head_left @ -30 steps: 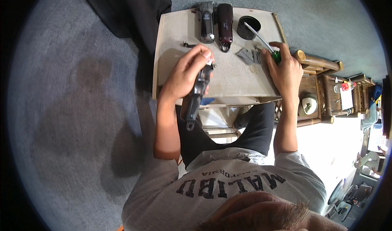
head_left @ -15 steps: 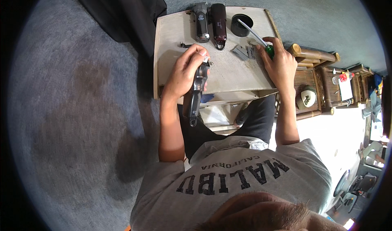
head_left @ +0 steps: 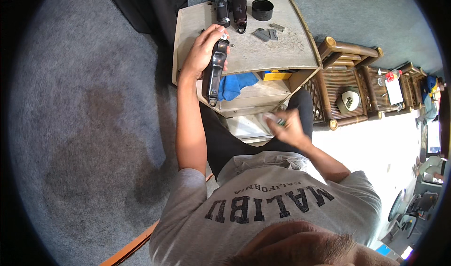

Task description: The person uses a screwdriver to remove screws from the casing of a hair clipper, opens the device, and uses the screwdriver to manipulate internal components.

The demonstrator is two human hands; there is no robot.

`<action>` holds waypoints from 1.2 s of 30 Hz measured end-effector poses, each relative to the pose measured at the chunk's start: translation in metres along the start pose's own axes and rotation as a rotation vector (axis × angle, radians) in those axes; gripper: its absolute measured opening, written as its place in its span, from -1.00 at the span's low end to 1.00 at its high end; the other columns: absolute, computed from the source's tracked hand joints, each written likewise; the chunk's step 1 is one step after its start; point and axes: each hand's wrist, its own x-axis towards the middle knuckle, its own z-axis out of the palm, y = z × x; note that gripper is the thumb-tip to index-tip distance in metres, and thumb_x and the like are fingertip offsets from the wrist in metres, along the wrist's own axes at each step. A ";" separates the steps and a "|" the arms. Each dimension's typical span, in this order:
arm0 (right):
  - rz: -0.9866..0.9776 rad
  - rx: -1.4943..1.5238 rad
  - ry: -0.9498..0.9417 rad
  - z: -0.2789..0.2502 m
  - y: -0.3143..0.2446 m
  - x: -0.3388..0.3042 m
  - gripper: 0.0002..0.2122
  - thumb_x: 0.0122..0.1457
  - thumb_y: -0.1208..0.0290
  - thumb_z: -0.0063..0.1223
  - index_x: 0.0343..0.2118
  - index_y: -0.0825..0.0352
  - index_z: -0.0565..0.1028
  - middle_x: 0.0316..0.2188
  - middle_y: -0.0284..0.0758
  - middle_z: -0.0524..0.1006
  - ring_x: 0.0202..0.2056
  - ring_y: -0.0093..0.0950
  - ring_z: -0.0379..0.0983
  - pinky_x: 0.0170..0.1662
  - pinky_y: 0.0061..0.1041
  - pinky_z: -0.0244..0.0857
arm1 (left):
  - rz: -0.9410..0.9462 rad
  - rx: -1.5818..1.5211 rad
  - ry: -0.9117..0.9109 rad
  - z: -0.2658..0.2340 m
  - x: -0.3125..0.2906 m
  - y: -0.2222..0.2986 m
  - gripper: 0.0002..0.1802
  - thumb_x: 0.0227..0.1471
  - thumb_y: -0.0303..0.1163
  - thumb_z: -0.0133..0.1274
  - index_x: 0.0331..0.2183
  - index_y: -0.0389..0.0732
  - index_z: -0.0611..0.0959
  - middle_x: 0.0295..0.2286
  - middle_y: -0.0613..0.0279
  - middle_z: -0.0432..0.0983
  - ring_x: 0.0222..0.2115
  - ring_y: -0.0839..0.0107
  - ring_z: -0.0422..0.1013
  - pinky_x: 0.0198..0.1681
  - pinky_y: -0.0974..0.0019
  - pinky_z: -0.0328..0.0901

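My left hand (head_left: 203,52) is closed around a glossy dark hair clipper (head_left: 216,71) above the table's left front edge; the clipper's hanging loop points toward me. Low over my lap, my right hand (head_left: 290,129) is smeared by motion but wrapped around the green-handled screwdriver (head_left: 281,121), whose shaft is blurred. Two more clippers, one black (head_left: 222,11) and one dark maroon (head_left: 239,13), lie side by side at the table's back. Right of them stands a round black bowl (head_left: 262,11). Grey metal clipper parts (head_left: 263,34) lie in front of the bowl.
The pale wooden table (head_left: 263,54) has an open shelf under its top, with a blue cloth (head_left: 235,85) and a yellow box (head_left: 276,76) inside. Bamboo chairs (head_left: 350,80) stand to the right, one bearing a cap (head_left: 348,100). A black curtain (head_left: 150,7) hangs at the left.
My right hand has drawn back from the table's right side to my lap, carrying the screwdriver away from the bowl. My left hand still holds the clipper. The view has shifted, showing more of the shelf.
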 end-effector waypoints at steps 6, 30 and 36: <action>0.345 -0.521 -0.700 0.154 0.228 -0.026 -0.62 0.25 0.07 0.21 -0.20 0.36 0.71 -0.20 0.03 0.71 -0.15 0.00 0.69 -0.04 -0.05 0.55 | 0.024 0.011 -0.013 -0.010 -0.003 0.001 -0.67 0.40 -0.04 -0.01 -0.20 -0.10 0.57 -0.55 0.25 0.51 -0.69 0.47 0.46 -0.62 0.33 0.43; 0.201 -0.140 -1.510 0.229 0.296 0.025 -0.55 0.31 0.15 0.09 0.22 0.18 0.56 0.07 -0.29 0.66 -0.03 -0.29 0.60 0.05 -0.18 0.47 | -0.062 0.008 -0.055 -0.005 0.001 0.010 -0.74 0.49 -0.28 -0.06 -0.22 -0.27 0.53 -0.33 0.34 0.43 -0.34 0.65 0.36 -0.29 0.43 0.42; -0.320 -0.040 -1.396 0.241 0.347 0.023 -0.54 0.34 0.18 0.06 0.25 0.22 0.52 0.09 -0.29 0.65 -0.04 -0.28 0.58 0.04 -0.21 0.47 | -0.100 -0.055 -0.005 -0.005 -0.010 0.015 -0.72 0.45 -0.16 -0.03 -0.21 -0.17 0.54 -0.35 0.33 0.46 -0.51 0.61 0.46 -0.54 0.43 0.40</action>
